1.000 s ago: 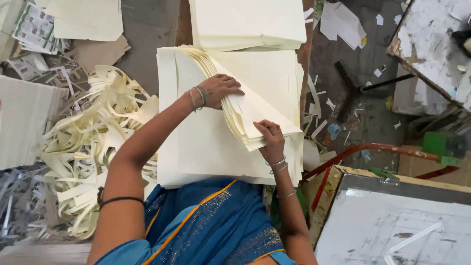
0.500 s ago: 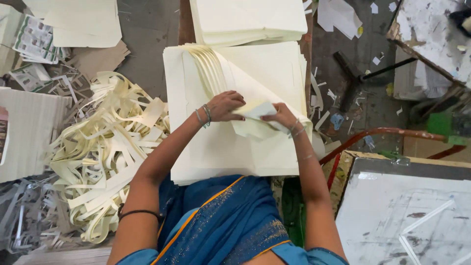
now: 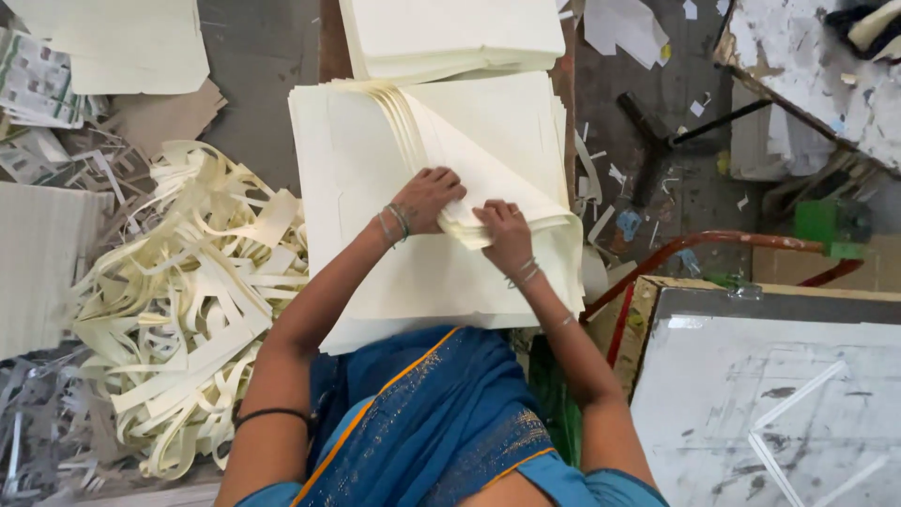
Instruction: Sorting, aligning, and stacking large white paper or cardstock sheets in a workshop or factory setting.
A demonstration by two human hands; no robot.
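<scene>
We have a stack of large cream sheets in front of us, lying flat on the work surface, and from its right edge a thick sheaf is folded over toward the middle, its corner bent down into a rounded wad near the stack's centre. Our left hand lies on the flat sheets just left of that fold, fingers curled and pressing at the crease; whether it pinches any paper we cannot tell. Our right hand is closed over the bent corner, fingers wrapped round the edges of many sheets at once, touching the left hand's fingertips or very nearly.

A second pile of the same paper sits just beyond the stack, overlapping its far edge. To the left, a heap of cream strips spreads over the floor, with printed scraps farther out. On the right stand a red metal frame and a grey board.

In our judgement, the risk is in the grip: so many sheets held by one corner may slip and fan out, or take a hard crease. A sideways pull could also drag the lower sheets out of square or nudge the far pile.
</scene>
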